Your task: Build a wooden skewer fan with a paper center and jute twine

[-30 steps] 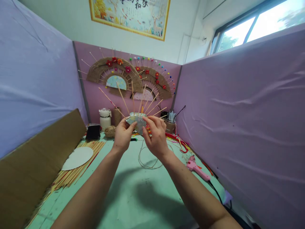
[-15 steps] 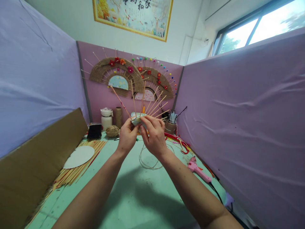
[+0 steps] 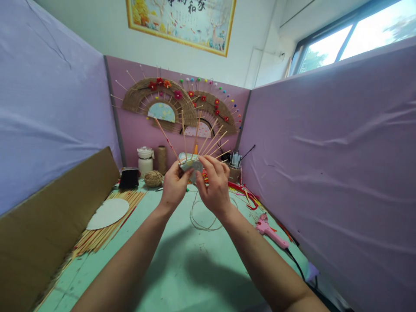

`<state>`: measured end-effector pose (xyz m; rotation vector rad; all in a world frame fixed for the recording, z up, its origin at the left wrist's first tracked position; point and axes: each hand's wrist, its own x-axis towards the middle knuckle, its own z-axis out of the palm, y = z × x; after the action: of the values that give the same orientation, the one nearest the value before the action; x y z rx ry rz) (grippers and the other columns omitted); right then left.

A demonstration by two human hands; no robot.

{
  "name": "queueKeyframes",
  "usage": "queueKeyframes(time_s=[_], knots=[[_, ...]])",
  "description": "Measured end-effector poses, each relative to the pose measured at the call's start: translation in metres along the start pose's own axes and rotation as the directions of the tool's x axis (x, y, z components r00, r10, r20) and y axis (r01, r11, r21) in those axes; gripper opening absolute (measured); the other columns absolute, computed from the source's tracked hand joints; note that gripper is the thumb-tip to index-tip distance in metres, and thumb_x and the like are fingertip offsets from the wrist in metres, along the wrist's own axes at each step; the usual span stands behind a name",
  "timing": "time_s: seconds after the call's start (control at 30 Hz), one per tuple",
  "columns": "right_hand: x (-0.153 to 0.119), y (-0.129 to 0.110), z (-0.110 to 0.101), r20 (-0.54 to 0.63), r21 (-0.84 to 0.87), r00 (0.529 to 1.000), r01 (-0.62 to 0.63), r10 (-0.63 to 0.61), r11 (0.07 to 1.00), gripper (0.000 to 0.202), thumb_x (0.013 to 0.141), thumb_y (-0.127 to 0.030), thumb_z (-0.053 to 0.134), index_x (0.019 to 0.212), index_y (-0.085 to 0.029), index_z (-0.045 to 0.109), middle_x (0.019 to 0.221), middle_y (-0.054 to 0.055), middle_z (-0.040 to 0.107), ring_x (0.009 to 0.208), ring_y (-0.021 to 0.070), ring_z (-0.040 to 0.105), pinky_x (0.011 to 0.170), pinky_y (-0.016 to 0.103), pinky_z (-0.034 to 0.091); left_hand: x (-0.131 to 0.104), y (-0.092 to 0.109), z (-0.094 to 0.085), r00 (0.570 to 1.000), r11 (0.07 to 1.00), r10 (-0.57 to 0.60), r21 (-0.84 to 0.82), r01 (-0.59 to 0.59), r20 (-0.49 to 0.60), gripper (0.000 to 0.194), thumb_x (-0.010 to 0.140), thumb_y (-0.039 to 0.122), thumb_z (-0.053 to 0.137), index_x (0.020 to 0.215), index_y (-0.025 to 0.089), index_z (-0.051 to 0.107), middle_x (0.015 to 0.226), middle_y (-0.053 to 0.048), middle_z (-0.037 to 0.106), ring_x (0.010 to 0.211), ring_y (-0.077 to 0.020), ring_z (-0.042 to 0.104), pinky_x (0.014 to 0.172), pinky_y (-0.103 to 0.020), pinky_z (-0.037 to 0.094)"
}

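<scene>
Held up over the table is a small pale, patterned half-round piece point(image 3: 191, 165) with several thin sticks point(image 3: 183, 136) fanning upward from it. My left hand point(image 3: 174, 184) pinches its left end between thumb and fingers. My right hand point(image 3: 214, 182) has its fingers bent round the right end, the thumb in front and lower down. Below the hands, a loop of thin twine point(image 3: 204, 229) lies on the green tabletop point(image 3: 182, 268). The fingertips behind the piece are hidden.
A pink glue gun point(image 3: 272, 234) with a black cord lies right. Left are bundled sticks point(image 3: 94, 240), a white oval point(image 3: 108, 213) and a cardboard strip point(image 3: 58, 221). Behind stand a twine ball point(image 3: 153, 178), a jar point(image 3: 145, 161) and a pot of tools point(image 3: 234, 172).
My right hand has shifted slightly right along the piece, uncovering more of its patterned face. The sticks have tilted a little to the right. My left hand has barely moved.
</scene>
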<state>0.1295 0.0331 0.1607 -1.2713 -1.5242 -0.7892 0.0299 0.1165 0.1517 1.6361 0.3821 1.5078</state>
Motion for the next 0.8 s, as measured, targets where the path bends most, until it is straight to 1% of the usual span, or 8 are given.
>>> queueKeyframes(time_s=[0.1,0.2,0.33,0.5,0.6,0.7,0.8], knots=[[-0.0005,0.0007,-0.0025,-0.048,0.012,0.999,0.001,-0.001,1.0,0.034,0.094,-0.025,0.046,0.126,-0.02,0.055,0.124,0.011,0.062,0.119,0.0228,0.054,0.103,0.039,0.031,0.0008,0.001,0.0006,1.0,0.999,-0.014,-0.038,0.014,-0.006,0.025,0.077,0.024,0.065,0.1,0.016,0.062,0.094,-0.005,0.071,0.089,-0.0185,0.065,0.083,-0.03,0.05],[-0.0004,-0.0012,-0.0027,0.0,0.025,1.0,0.025,-0.025,0.999,0.032,0.095,-0.024,0.045,0.124,-0.021,0.056,0.122,0.01,0.063,0.118,0.0222,0.055,0.103,0.04,0.03,-0.0001,0.0035,0.0012,1.0,1.0,-0.012,-0.028,0.011,-0.005,0.025,0.076,0.023,0.065,0.101,0.016,0.063,0.098,-0.005,0.071,0.092,-0.0189,0.065,0.085,-0.03,0.049],[-0.0002,-0.0049,-0.0006,0.077,0.023,0.995,0.055,-0.057,0.998,0.032,0.095,-0.026,0.047,0.126,-0.023,0.055,0.125,0.009,0.063,0.119,0.0213,0.054,0.105,0.039,0.028,-0.0021,0.0048,0.0013,1.0,1.0,0.004,-0.023,-0.003,0.015,0.024,0.078,0.022,0.062,0.101,0.017,0.064,0.1,-0.005,0.071,0.095,-0.0197,0.065,0.088,-0.031,0.049],[0.0001,-0.0058,0.0013,0.074,0.016,0.994,0.073,-0.074,0.997,0.03,0.096,-0.027,0.047,0.124,-0.021,0.056,0.125,0.009,0.064,0.119,0.0203,0.055,0.106,0.039,0.027,-0.003,0.0023,0.0001,0.999,0.999,0.031,0.009,-0.031,0.037,0.023,0.079,0.018,0.058,0.101,0.018,0.065,0.1,-0.005,0.071,0.093,-0.0193,0.066,0.089,-0.031,0.048],[0.0004,-0.0052,0.0019,0.084,0.01,0.995,0.062,-0.063,0.998,0.03,0.095,-0.027,0.047,0.124,-0.022,0.056,0.124,0.009,0.064,0.118,0.021,0.055,0.105,0.039,0.027,-0.0032,0.002,0.0,0.997,0.999,0.049,0.005,-0.049,0.052,0.025,0.079,0.015,0.056,0.102,0.018,0.065,0.1,-0.005,0.071,0.097,-0.0199,0.065,0.088,-0.031,0.049],[0.0002,-0.005,0.0015,0.096,-0.002,0.994,0.055,-0.055,0.998,0.031,0.095,-0.027,0.047,0.125,-0.022,0.056,0.124,0.009,0.064,0.118,0.0211,0.055,0.105,0.04,0.027,-0.0035,0.0019,0.0004,0.996,0.998,0.06,-0.002,-0.06,0.061,0.025,0.079,0.015,0.056,0.102,0.018,0.065,0.101,-0.005,0.071,0.099,-0.0204,0.065,0.088,-0.031,0.05],[-0.0009,-0.0066,-0.0006,0.071,-0.011,0.996,0.062,-0.061,0.998,0.035,0.095,-0.026,0.047,0.128,-0.021,0.054,0.128,0.01,0.061,0.121,0.0221,0.053,0.105,0.04,0.028,-0.0038,0.0011,0.0007,0.996,0.998,0.057,-0.019,-0.056,0.068,0.027,0.078,0.016,0.057,0.104,0.018,0.064,0.103,-0.005,0.071,0.1,-0.0204,0.065,0.09,-0.032,0.05]])
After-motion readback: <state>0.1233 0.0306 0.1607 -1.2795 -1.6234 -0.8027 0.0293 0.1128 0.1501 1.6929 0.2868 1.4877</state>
